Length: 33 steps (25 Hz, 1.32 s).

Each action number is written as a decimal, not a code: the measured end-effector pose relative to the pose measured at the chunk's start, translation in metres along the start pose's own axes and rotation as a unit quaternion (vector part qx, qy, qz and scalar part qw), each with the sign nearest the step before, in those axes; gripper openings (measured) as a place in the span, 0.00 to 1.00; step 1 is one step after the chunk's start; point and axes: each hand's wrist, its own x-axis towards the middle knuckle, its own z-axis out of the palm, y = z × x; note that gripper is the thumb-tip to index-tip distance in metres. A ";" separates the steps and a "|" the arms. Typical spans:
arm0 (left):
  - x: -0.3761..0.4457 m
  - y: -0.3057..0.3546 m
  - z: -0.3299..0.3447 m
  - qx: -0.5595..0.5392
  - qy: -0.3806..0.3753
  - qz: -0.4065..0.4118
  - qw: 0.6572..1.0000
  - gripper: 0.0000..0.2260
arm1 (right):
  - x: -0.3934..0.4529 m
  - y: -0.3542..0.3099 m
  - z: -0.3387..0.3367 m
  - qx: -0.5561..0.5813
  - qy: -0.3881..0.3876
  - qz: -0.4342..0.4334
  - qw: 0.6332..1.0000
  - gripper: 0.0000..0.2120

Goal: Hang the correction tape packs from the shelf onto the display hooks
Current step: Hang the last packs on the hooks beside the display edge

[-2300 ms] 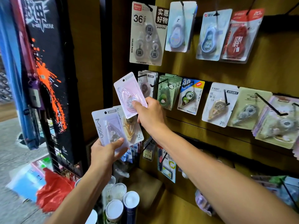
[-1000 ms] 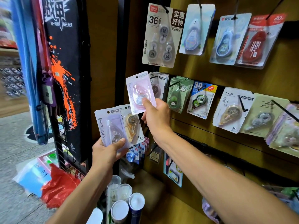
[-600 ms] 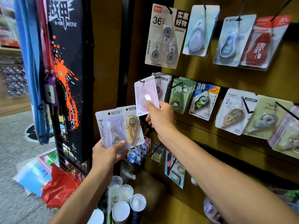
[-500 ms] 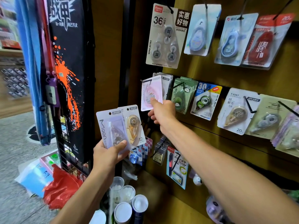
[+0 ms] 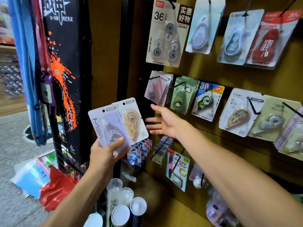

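The brown display board (image 5: 229, 76) fills the right side of the scene, and everything else sits in relation to it. To its left hangs a tall black bag (image 5: 65, 63) splashed with orange paint marks. Along the board's top row hang a grey value pack (image 5: 165, 35) marked 36, two pale blue tape packs and a red pack (image 5: 268, 41). In the row below, at the board's left edge, a pink correction tape pack (image 5: 155, 89) hangs on a black display hook (image 5: 150, 78) in front of a small stack of similar packs; further right along that row are green packs (image 5: 182, 95), a blue-and-yellow pack (image 5: 207, 102) marked 30, and a white pack with a tan dispenser (image 5: 239, 112).

Just off the board's lower left edge, the left hand (image 5: 105, 154) holds two correction tape packs (image 5: 118, 123) fanned together, its grip clamped on them with the thumb across the front of the lilac one; the second, with an amber dispenser, shows behind it. The right hand (image 5: 165, 123) hovers just below the hung pink pack, fingers spread and straight, its grip released and touching nothing.

Below the board, near its bottom left corner, stand several round white-capped tubes (image 5: 129, 208).
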 end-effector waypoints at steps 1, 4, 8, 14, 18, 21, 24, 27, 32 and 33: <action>-0.001 0.000 0.003 -0.010 -0.007 0.000 1.000 0.14 | -0.006 0.007 0.001 -0.028 -0.055 -0.008 0.998 0.16; -0.003 -0.001 0.007 -0.014 -0.023 0.002 1.000 0.18 | -0.023 0.027 0.009 -0.135 -0.084 -0.043 0.986 0.06; -0.010 -0.003 0.010 -0.021 -0.015 0.003 1.000 0.17 | -0.045 0.043 0.012 -0.241 -0.010 -0.127 0.962 0.07; -0.016 0.003 0.014 -0.049 0.033 -0.015 0.998 0.16 | -0.063 0.021 -0.003 -0.294 0.134 -0.279 0.904 0.12; -0.021 0.004 0.017 -0.038 0.027 -0.016 0.999 0.18 | -0.064 0.006 -0.002 -0.298 0.156 -0.278 0.900 0.12; -0.021 0.004 0.018 -0.028 0.023 -0.009 0.999 0.19 | -0.060 -0.001 0.003 -0.296 0.156 -0.266 0.904 0.12; -0.020 0.004 0.018 -0.020 0.018 -0.005 1.000 0.18 | -0.054 -0.005 0.009 -0.298 0.164 -0.260 0.904 0.12; -0.018 0.006 0.015 -0.017 0.018 -0.006 1.000 0.18 | -0.048 -0.007 0.013 -0.299 0.166 -0.260 0.903 0.12; -0.020 0.005 0.013 0.008 0.011 -0.010 1.000 0.19 | -0.063 0.017 -0.003 -0.221 0.110 -0.275 0.929 0.11; -0.022 0.004 0.014 0.020 0.004 -0.007 1.000 0.19 | -0.071 0.026 -0.012 -0.204 0.101 -0.283 0.932 0.11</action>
